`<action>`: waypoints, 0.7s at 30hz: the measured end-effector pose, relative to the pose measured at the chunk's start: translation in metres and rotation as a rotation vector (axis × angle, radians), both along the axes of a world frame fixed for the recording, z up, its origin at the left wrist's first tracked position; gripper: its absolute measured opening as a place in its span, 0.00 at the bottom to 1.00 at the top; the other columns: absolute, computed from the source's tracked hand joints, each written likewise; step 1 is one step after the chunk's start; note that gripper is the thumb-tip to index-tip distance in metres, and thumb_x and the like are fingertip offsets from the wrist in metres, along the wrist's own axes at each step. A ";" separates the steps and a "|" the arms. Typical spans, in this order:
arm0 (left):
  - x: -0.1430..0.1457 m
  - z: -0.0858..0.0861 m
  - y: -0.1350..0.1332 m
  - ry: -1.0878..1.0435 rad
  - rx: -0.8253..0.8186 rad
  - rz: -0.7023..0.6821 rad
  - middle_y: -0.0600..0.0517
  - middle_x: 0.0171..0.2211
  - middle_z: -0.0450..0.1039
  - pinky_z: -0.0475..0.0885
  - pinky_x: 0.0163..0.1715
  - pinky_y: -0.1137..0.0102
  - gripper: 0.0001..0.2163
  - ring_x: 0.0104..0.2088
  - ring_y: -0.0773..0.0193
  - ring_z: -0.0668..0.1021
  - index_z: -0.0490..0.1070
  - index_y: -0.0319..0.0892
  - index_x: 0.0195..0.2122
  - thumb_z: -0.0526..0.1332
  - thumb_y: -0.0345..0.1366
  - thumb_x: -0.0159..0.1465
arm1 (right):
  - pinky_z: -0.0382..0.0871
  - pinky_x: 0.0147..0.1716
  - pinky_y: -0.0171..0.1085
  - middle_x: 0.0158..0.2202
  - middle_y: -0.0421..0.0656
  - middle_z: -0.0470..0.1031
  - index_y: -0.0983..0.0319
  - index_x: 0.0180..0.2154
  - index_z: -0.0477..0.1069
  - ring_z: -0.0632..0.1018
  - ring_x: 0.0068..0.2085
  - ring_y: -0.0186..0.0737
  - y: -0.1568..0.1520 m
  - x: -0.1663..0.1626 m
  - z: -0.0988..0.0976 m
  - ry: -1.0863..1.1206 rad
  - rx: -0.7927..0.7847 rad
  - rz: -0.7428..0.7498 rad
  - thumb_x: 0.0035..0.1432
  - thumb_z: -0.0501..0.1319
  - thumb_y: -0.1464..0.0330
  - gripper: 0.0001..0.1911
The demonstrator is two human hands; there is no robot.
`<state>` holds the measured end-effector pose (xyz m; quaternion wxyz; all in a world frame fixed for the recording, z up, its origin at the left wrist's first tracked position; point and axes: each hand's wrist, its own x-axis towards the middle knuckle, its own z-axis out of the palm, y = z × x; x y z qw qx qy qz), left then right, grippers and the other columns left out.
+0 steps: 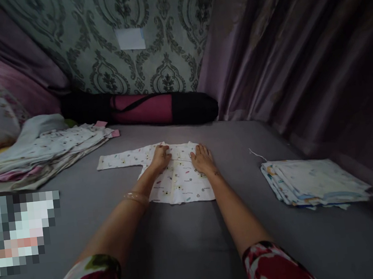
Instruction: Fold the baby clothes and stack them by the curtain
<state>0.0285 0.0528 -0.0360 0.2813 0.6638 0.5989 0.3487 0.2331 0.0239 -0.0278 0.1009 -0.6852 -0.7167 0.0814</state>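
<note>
A small white baby shirt [191, 185] with little printed figures lies flat on the grey sheet, front side up. Its left-hand sleeve [118, 160] stretches out to the side, while the other sleeve appears folded in across the chest. My left hand [161, 157], a bangle on the wrist, is at the upper chest with bent fingers closed on the cloth. At the shirt's upper right edge rests my right hand [202, 158], palm down and fingers spread flat. The cloth under both palms is hidden.
A stack of folded clothes [320, 181] sits at right. Loose clothes [63, 143] are piled at left, near a blurred-out patch [19, 232]. Along the patterned wall lies a long black and pink bag [146, 109]. Purple curtains [247, 53] hang at the right.
</note>
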 end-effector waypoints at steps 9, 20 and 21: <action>-0.010 -0.009 -0.013 0.462 0.347 -0.099 0.39 0.58 0.67 0.62 0.60 0.56 0.18 0.60 0.53 0.68 0.67 0.38 0.55 0.49 0.34 0.67 | 0.37 0.66 0.50 0.71 0.53 0.44 0.71 0.68 0.49 0.47 0.70 0.49 0.001 -0.018 0.026 -0.074 -0.013 0.067 0.69 0.42 0.63 0.31; 0.001 0.001 -0.033 0.746 0.069 -0.145 0.43 0.69 0.50 0.51 0.65 0.56 0.26 0.68 0.52 0.55 0.52 0.36 0.68 0.45 0.34 0.68 | 0.35 0.67 0.44 0.71 0.48 0.43 0.72 0.69 0.43 0.44 0.70 0.42 -0.002 -0.077 0.010 0.109 -0.103 0.383 0.70 0.35 0.62 0.32; 0.001 0.003 -0.034 0.747 0.062 -0.137 0.43 0.69 0.50 0.51 0.66 0.56 0.26 0.68 0.53 0.54 0.52 0.36 0.68 0.45 0.34 0.68 | 0.35 0.67 0.44 0.71 0.48 0.43 0.72 0.69 0.43 0.44 0.71 0.42 -0.002 -0.076 0.009 0.109 -0.103 0.377 0.70 0.35 0.62 0.32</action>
